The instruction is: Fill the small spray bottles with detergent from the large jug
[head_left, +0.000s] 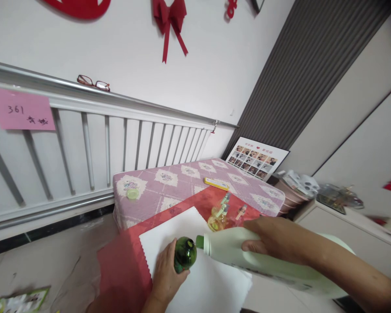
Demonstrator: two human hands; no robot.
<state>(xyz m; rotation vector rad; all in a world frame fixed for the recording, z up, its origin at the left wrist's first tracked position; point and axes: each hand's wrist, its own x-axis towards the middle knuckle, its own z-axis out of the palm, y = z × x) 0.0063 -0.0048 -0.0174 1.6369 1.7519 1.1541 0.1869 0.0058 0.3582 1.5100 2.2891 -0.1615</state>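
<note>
My left hand (pixel 167 276) is wrapped around a small dark green bottle (pixel 184 253), whose narrow mouth points up over the white sheet (pixel 211 282). In my right hand (pixel 263 234) is a large pale green plastic jug (pixel 280 265), tipped almost onto its side. The jug's dark green spout (pixel 200 242) is close to the small bottle's mouth; whether the two touch I cannot tell. Just beyond the jug stand small clear spray bottles, one with yellowish liquid (pixel 217 221) and one with a pink top (pixel 241 211).
Under the white sheet lies a red cloth (pixel 127 256) on a purple patterned tablecloth (pixel 156 195). A pale green cap (pixel 132 193) and a yellow case (pixel 216 184) rest there. Behind are a white radiator (pixel 114 143) and a photo board (pixel 257 157). A cabinet (pixel 339 221) is at right.
</note>
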